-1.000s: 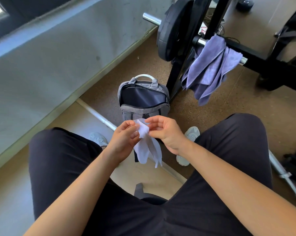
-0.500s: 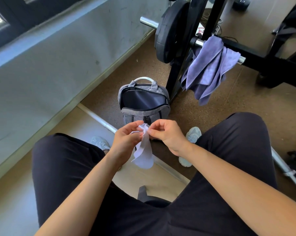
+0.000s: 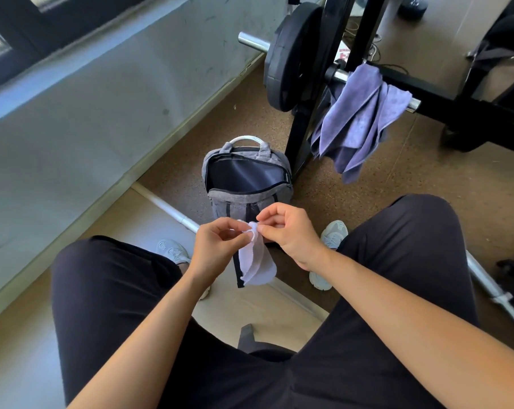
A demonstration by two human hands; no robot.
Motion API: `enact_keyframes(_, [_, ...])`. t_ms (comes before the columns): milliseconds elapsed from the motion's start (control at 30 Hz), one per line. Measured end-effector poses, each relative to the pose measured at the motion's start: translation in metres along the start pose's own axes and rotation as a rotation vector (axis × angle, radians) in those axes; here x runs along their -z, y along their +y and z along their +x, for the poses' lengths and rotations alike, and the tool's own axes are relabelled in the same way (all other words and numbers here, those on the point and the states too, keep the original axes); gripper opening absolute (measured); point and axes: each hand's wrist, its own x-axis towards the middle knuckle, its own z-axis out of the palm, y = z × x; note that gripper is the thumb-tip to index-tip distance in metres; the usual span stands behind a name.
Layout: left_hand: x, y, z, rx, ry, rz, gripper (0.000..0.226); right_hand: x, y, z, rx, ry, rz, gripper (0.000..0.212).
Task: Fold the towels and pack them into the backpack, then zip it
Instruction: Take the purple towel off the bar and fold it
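Towel (image 3: 257, 262) pinched at top by left hand (image 3: 217, 246) and right hand (image 3: 291, 234); backpack (image 3: 246, 178) unzipped just beyond them.

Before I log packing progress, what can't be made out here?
Head view:
Inside the backpack: dark; its front wall hides the bottom.
Top edge of the white towel: covered by the left hand and right hand.
Far side of the purple towel: behind its own draped folds.

left hand (image 3: 217, 246) + right hand (image 3: 291, 236) pinch small white towel (image 3: 257, 265) | backpack (image 3: 246, 178) open | purple towel (image 3: 359, 119) on barbell (image 3: 252, 42)
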Motion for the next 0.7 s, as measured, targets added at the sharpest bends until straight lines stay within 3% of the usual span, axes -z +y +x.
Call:
enact_keyframes(233, [0.0039, -0.0048, 0.0043, 0.037, 0.032, -0.056, 0.007, 0.003, -0.0011, 0.0018, 0.056, 0.059, -0.013, 0.017])
enact_keyframes(433, [0.0038, -0.009, 0.0063, 0.084, 0.03, -0.048, 0.01, 0.0029, -0.0037, -0.0013, 0.209, 0.004, -0.191, 0.016])
enact_keyframes(700, [-0.0003, -0.0076, 0.0026, 0.084, 0.002, -0.077, 0.017, 0.0032, -0.005, -0.003, 0.215, -0.065, -0.194, 0.024])
